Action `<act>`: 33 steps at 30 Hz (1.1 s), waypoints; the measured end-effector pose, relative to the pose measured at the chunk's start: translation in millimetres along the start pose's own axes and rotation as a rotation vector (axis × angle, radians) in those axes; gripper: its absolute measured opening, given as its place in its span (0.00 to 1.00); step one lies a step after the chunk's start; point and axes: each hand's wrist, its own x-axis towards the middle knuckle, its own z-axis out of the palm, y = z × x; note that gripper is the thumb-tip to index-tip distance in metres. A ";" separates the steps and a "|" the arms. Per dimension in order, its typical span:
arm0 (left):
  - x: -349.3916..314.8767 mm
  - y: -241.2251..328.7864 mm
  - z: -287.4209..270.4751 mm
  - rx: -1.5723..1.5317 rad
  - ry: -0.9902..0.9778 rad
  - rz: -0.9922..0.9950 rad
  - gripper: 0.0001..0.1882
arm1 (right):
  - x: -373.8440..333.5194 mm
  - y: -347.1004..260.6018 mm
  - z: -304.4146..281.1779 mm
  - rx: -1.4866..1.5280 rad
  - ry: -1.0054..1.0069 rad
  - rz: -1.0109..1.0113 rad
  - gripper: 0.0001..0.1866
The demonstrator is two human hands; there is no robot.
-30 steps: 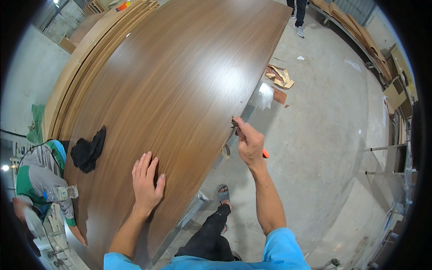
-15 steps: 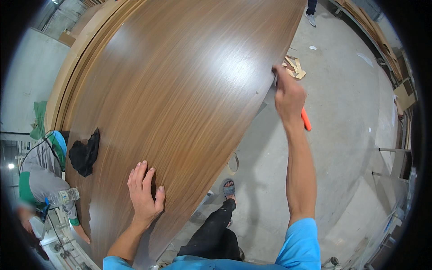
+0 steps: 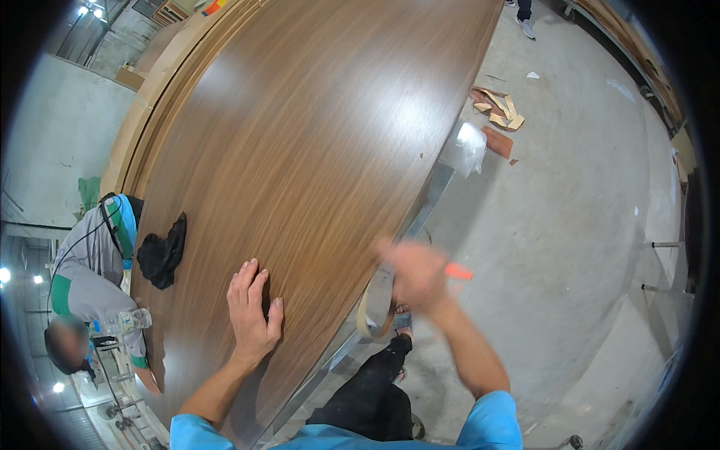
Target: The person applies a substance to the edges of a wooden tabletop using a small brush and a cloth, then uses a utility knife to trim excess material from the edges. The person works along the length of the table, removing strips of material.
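Note:
A large brown wood-grain panel (image 3: 330, 150) stretches in front of me from lower left to far right. My left hand (image 3: 253, 311) lies flat on its near part, fingers spread, holding nothing. By the panel's right edge, my right hand (image 3: 420, 274) is closed round a tool with an orange handle (image 3: 459, 271). Motion smears that hand, and the tool's working end cannot be made out. Just below it hangs a curled beige strip (image 3: 364, 315). A crumpled black cloth item (image 3: 162, 251) rests on the panel's left side.
Across the panel's left edge leans another person (image 3: 97, 262) in grey and green, near a clear plastic bottle (image 3: 135, 319). Wood-coloured scraps (image 3: 499, 109) and clear plastic film (image 3: 469, 146) lie at the right. Another person's shoe (image 3: 527, 28) shows far off. Metal framework (image 3: 431, 199) runs under the panel.
My right hand has come toward me along the panel's edge, still with the orange-handled tool. My left hand stays flat on the panel. The whole view has shifted slightly.

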 end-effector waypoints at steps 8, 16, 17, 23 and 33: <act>2.0 -1.5 2.3 -0.018 0.022 0.005 0.26 | 57.0 102.1 -16.4 -0.213 0.179 0.181 0.22; 5.6 0.2 0.7 -0.015 -0.027 -0.034 0.26 | -54.9 -90.7 13.4 0.023 -0.155 -0.110 0.20; 6.5 -0.1 1.4 -0.015 -0.040 -0.060 0.26 | -53.5 -87.5 11.6 0.025 -0.184 -0.084 0.20; 5.7 -2.6 1.8 -0.009 -0.064 -0.020 0.28 | 15.2 27.7 -12.4 -0.079 -0.058 -0.042 0.18; 100.6 44.8 33.1 -0.042 -0.072 -0.063 0.31 | 155.2 211.4 -60.7 -0.113 0.156 0.287 0.20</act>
